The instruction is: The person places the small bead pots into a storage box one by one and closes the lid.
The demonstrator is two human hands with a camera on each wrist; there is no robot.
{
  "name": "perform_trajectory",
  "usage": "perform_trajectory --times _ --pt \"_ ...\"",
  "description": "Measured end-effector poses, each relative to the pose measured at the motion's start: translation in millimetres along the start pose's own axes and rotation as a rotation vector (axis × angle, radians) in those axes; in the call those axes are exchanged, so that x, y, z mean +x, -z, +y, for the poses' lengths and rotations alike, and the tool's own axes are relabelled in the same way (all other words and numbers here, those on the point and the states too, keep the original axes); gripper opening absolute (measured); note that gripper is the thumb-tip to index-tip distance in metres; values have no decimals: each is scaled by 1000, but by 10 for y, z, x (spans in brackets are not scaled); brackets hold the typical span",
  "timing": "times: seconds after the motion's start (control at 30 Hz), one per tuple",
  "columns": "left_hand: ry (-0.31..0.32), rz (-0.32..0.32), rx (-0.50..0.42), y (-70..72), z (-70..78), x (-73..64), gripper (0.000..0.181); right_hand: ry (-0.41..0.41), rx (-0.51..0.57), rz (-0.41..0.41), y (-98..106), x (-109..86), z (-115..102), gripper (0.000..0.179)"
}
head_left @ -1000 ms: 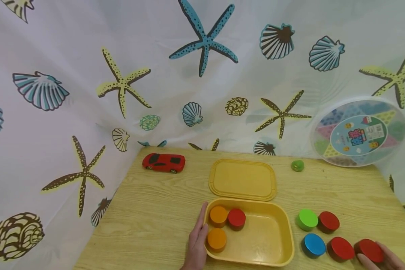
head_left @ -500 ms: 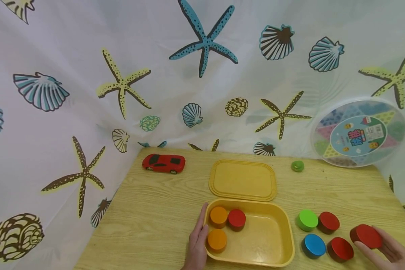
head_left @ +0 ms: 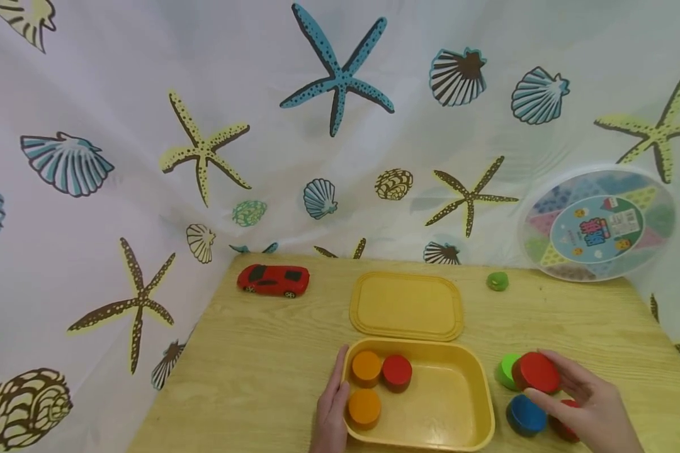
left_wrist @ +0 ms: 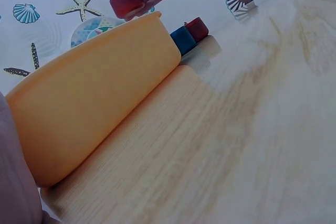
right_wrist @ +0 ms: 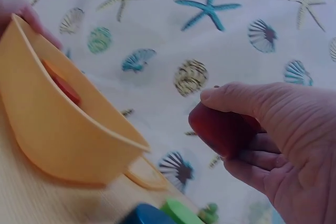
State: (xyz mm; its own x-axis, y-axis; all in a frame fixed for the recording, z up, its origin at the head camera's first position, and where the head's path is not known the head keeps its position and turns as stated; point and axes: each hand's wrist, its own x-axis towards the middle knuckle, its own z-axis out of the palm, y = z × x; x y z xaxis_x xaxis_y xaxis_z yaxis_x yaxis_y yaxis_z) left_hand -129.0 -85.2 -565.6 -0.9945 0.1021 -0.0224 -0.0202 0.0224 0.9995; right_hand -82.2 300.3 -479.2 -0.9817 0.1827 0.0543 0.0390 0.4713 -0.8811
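My right hand (head_left: 597,402) pinches a red round block (head_left: 537,372) between thumb and fingers, up off the table. In the right wrist view the thumb lies on top of this block (right_wrist: 223,129). Beneath and around it are a green block (head_left: 507,371), a blue block (head_left: 527,416) and another red block (head_left: 564,429), partly hidden by the hand. My left hand (head_left: 331,409) rests along the left wall of the yellow bin (head_left: 419,448), fingers straight. Inside the bin sit two orange blocks (head_left: 364,409) and a red block (head_left: 396,372).
Behind the bin lies a flat yellow lid (head_left: 406,305). A red toy car (head_left: 274,280) stands at the back left, a small green toy (head_left: 497,281) at the back right. An oval printed package (head_left: 597,223) leans on the shell-patterned curtain (head_left: 340,157).
My right hand has lifted the rightmost red block and carried it left, over the green and blue blocks. The left hand stays at the bin. The head view has shifted slightly.
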Motion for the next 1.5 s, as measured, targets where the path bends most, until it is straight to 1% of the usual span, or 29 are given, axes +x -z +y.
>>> perform_trajectory --times 0.07,0.17,0.2,0.23,0.37,0.5,0.57,0.67,0.73,0.8,0.9,0.97,1.03,1.2,1.33,1.5 --pt "29 3 -12 -1 6 -20 53 82 53 -67 -117 5 -71 65" --pt "44 -3 -34 10 7 -49 54 213 135 -190 -308 23 -156 57" --pt "46 -1 -36 15 4 -56 54 251 148 -235 -371 34 -171 55" --pt "46 2 -42 20 2 -64 54 266 155 -286 -434 47 -186 54" --pt "53 16 -56 32 -9 -92 54 291 151 -498 -679 98 -223 57" --pt "51 20 -58 29 -14 -106 54 261 147 -682 -914 157 -247 60" --pt "57 23 -57 24 -16 -104 54 236 135 -757 -1020 182 -259 59" --pt "68 22 -63 13 -12 -99 54 190 110 -836 -1162 203 -279 55" --pt "73 19 -62 4 -8 -94 54 207 98 -861 -1245 211 -286 52" --pt "76 14 -61 -6 -5 -87 54 240 81 -866 -1305 216 -294 49" --pt "75 11 -53 -15 -2 -75 54 315 7 -844 -1369 229 -292 47" --pt "73 13 -41 -16 1 -66 54 352 -39 -833 -1395 245 -294 47" --pt "63 16 -24 -13 6 -57 53 367 -75 -834 -1419 268 -298 47" --pt "45 19 15 -5 20 -39 52 388 -123 -868 -1489 321 -337 48" --pt "25 12 8 -3 23 -33 52 418 -187 -850 -1551 336 -379 49" --pt "23 7 -5 0 20 -23 52 478 -235 -811 -1601 332 -420 51"
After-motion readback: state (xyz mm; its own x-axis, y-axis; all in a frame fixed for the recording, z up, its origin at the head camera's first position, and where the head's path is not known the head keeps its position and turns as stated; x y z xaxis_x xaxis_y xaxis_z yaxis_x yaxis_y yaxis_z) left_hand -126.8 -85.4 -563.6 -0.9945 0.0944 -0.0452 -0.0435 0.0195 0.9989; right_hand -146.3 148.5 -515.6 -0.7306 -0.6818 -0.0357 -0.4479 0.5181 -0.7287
